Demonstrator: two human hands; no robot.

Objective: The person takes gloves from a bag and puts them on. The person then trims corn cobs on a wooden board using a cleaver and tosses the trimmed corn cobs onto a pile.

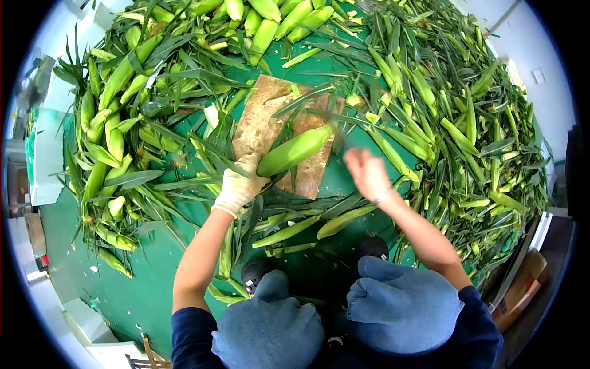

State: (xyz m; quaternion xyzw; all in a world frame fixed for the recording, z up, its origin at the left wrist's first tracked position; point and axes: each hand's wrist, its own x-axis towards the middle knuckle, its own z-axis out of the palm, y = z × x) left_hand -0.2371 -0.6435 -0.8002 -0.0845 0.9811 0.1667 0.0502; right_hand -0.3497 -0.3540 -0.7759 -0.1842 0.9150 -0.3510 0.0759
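My left hand (240,184), in a pale work glove, is closed round the lower end of a green ear of corn (295,151) in its husk. The ear lies tilted over a worn wooden board (253,120), its far end pointing up and right. Right of the board is my bare right hand (367,174), closed and smeared by motion. From it a dark blurred streak, which looks like a knife (337,118), reaches toward the far end of the ear. Loose husk leaves lie on the board beside the ear.
Unhusked corn ears (264,34) are piled at the back, with more ears (114,138) among leaves at left. A large heap of husks and leaves (473,135) fills the right side. Green floor (92,246) shows at lower left. Cut husks (347,221) lie before my knees.
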